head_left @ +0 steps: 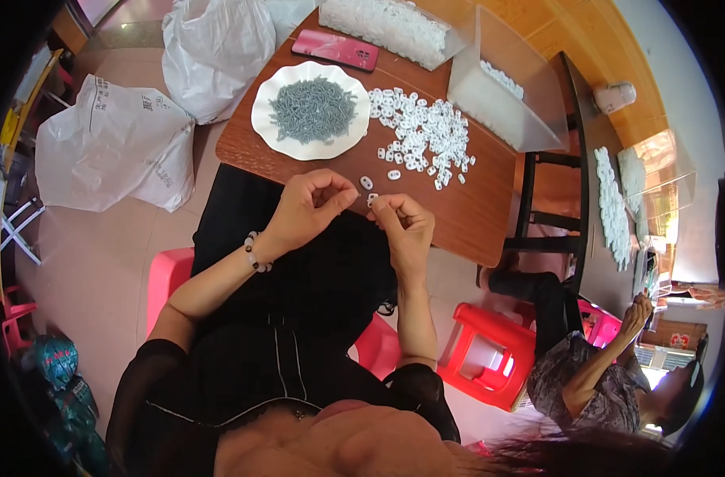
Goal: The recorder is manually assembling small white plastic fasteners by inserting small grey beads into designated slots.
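Note:
At the near edge of the brown table, my left hand point(311, 208) is closed in a pinch, thumb against fingertips. What it pinches, if anything, is too small to make out. My right hand point(406, 230) holds a small white two-hole plastic piece point(373, 199) between thumb and fingers, close to the left fingertips. A similar loose white oval piece point(366, 182) lies on the table just beyond. Farther back is a white scalloped plate point(265, 135) bearing a heap of thin grey screw-like pieces point(312, 110). Right of it spreads a pile of white two-hole pieces point(426, 131).
A pink phone point(335, 49) lies behind the plate. Clear-walled bins point(489, 99) of white pieces line the table's back. White sacks point(116, 147) stand on the floor at left. At right are a red stool point(489, 358) and a seated person point(593, 381) at another table.

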A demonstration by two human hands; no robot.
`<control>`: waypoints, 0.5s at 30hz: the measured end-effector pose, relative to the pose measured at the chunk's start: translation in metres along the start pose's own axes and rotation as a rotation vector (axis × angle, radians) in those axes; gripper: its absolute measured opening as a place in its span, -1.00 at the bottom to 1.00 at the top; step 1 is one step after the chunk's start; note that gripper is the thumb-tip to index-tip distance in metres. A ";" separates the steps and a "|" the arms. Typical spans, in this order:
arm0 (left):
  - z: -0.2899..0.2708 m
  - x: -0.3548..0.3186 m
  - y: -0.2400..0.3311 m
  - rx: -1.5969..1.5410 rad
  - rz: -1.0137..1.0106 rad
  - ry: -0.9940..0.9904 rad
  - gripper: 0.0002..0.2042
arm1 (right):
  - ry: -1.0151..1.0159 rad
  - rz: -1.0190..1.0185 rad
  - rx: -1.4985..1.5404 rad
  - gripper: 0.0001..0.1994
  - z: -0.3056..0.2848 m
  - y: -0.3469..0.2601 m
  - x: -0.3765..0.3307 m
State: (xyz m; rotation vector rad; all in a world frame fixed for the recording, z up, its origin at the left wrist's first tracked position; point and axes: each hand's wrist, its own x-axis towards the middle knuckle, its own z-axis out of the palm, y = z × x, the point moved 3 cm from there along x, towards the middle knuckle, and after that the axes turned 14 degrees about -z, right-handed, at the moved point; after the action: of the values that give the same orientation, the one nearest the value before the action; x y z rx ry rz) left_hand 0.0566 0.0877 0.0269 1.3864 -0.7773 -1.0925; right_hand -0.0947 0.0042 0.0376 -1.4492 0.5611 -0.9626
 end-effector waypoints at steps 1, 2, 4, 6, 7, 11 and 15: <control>0.000 0.000 -0.002 0.001 -0.011 -0.005 -0.91 | -0.007 -0.019 -0.022 -0.90 0.000 0.000 -0.001; 0.001 0.001 -0.004 -0.008 -0.011 -0.009 -0.91 | -0.015 -0.039 -0.043 -0.90 0.001 -0.001 -0.001; 0.001 0.000 -0.006 -0.014 -0.019 -0.017 -0.91 | -0.010 -0.035 -0.054 -0.89 0.000 0.001 -0.003; 0.002 -0.001 -0.005 -0.009 -0.027 -0.021 -0.91 | -0.006 -0.035 -0.065 -0.89 0.001 0.001 -0.003; 0.002 -0.001 -0.005 -0.007 -0.033 -0.024 -0.91 | -0.016 -0.049 -0.083 -0.89 0.001 0.000 -0.004; 0.001 -0.001 -0.008 0.046 -0.058 -0.039 -0.89 | -0.027 -0.072 -0.093 -0.88 0.000 0.001 -0.005; 0.003 0.000 -0.011 0.064 -0.027 -0.004 -0.89 | -0.010 -0.090 -0.068 -0.87 0.002 0.001 -0.004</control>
State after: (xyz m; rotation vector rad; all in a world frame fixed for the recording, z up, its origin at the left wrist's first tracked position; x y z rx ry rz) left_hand 0.0523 0.0876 0.0164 1.4525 -0.8043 -1.1001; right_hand -0.0953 0.0084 0.0357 -1.5501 0.5289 -1.0152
